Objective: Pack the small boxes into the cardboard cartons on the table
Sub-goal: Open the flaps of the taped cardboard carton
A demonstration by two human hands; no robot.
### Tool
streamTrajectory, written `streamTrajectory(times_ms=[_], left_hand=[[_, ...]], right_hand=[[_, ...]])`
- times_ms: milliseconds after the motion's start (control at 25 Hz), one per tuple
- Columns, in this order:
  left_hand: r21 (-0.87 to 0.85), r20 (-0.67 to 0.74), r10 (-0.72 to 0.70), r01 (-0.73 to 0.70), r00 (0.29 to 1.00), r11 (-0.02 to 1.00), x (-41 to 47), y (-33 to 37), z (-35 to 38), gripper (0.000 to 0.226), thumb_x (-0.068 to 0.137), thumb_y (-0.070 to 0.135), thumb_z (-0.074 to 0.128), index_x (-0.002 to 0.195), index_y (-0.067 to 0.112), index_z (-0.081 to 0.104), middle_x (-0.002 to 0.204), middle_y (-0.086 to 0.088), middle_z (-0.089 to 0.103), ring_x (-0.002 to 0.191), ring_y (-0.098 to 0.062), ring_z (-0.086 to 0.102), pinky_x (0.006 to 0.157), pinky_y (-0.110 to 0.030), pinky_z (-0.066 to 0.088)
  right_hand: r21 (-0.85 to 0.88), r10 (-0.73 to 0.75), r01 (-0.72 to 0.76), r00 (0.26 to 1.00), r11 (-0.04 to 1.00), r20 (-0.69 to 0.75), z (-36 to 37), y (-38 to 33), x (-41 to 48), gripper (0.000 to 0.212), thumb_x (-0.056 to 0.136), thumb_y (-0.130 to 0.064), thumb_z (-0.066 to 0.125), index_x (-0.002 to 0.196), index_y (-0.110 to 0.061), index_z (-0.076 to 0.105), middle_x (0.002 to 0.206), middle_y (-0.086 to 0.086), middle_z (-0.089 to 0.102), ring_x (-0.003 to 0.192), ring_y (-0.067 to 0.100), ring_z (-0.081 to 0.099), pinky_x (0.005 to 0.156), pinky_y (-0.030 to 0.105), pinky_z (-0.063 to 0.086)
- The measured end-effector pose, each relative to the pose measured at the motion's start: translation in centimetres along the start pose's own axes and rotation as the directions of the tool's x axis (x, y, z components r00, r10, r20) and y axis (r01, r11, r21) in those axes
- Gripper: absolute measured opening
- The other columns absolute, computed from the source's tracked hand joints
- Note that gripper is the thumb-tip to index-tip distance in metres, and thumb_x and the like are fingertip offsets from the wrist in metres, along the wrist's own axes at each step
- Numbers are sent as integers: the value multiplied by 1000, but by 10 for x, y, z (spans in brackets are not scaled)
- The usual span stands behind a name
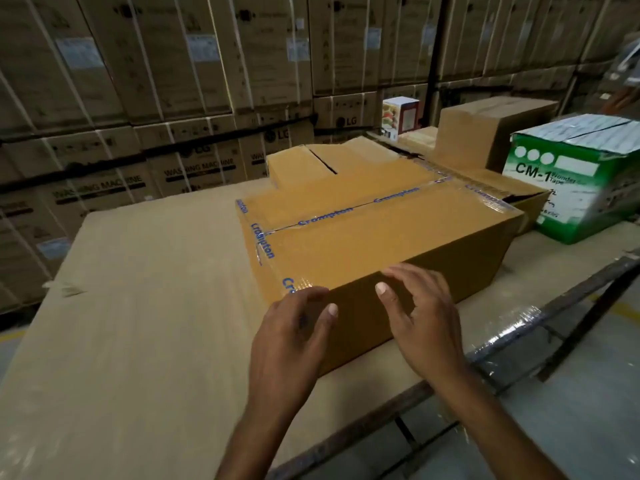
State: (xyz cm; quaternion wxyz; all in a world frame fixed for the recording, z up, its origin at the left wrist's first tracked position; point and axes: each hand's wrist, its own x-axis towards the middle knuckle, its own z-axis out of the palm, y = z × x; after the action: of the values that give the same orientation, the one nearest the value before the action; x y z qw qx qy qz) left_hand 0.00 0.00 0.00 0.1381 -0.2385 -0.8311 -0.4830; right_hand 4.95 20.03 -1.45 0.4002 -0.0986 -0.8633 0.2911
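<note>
A: Grips?
B: Left grip [294, 336] released, fingers loosely bent, nothing in it; fingertips at the near left corner of the taped carton [374, 244]; right grip [424, 317] also released, fingers spread over the carton's near top edge; both are blurred, so I cannot tell whether either touches the cardboard.

A: Carton's state and place?
B: Flaps closed; clear tape [266, 242] with blue lettering along the centre seam and the left end; it lies flat on the counter [138, 306], close to the near edge and right of the middle.

A: Behind it?
B: Second carton [311, 161] just behind, flaps folded shut, dark gap at the seam, no tape visible; a low carton [530, 199] at the taped one's far right corner, a flap gaping a little; a plain brown carton [485, 133] stands farther back.

A: Small boxes?
B: One small box [400, 114], white and red print, upright by the far edge of the counter, well apart from both grips.

A: Rest?
B: Green and white box [571, 188] toward the right end of the counter; wall of strapped appliance cartons [173, 81] beyond the far edge.
</note>
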Motion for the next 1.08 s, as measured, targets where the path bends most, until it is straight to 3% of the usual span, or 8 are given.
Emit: streamTrajectory(times_ms=[120,240,400,520,760,880,1000,1080], left_hand=[[225,127,123,-149,984,963,34,-3,25,32,102,48,56,132,38,61,131,21,61,127,-6,51,100,-31,45],[402,260,160,-258,952,879,61,-18,50,41,101,55,47,133,35,62,138,15,61,134,-14,50,102,-35,39],[468,231,142,-238,962,851,87,-18,73,33,99,55,51,117,34,70,122,14,67,113,-15,59,89,-37,48],[481,308,114,-258,945,838,107,-6,95,41,101,58,47,130,34,65,139,13,60,129,-13,51,100,-38,43],[596,306,108,-279,946,753,129,21,160,67,97,74,33,136,27,62,147,2,58,140,-21,49,107,-43,43],[647,294,74,-256,953,718,133,30,180,79,91,82,30,143,28,56,152,2,54,143,-22,46,110,-44,41],[650,246,46,-200,968,733,133,27,185,81,85,85,37,144,33,56,153,9,52,144,-16,45,111,-41,40],[642,224,31,-171,974,747,130,26,185,80,83,85,42,143,35,57,153,13,52,144,-12,44,112,-40,42]], right_hand=[[-312,95,-48,986,949,138,5,41,37,54,107,-57,32,151,-29,48,157,-6,43,144,13,31,109,43,36],[-437,157,4,930,899,333,11,76,54,66,104,-65,8,154,-37,41,163,-10,35,152,14,22,121,52,19],[-455,134,18,944,890,301,3,103,81,49,110,-54,24,143,-37,55,152,-14,50,140,9,38,119,49,21],[-438,174,32,890,898,422,9,119,137,46,109,-49,36,150,-35,49,158,-9,44,144,13,34,120,45,21],[-330,95,226,679,917,728,70,152,254,58,107,-57,31,161,-36,30,171,-1,18,156,25,19,124,47,17],[-338,46,343,640,876,767,109,164,309,66,105,-64,27,164,-34,20,174,4,-1,159,27,3,125,53,9],[-299,36,377,569,876,822,151,174,350,78,100,-75,18,165,-33,14,174,1,1,160,23,2,124,54,5],[-315,73,335,572,888,817,173,179,373,86,94,-83,16,165,-34,14,174,-1,4,160,22,4,124,54,6]])
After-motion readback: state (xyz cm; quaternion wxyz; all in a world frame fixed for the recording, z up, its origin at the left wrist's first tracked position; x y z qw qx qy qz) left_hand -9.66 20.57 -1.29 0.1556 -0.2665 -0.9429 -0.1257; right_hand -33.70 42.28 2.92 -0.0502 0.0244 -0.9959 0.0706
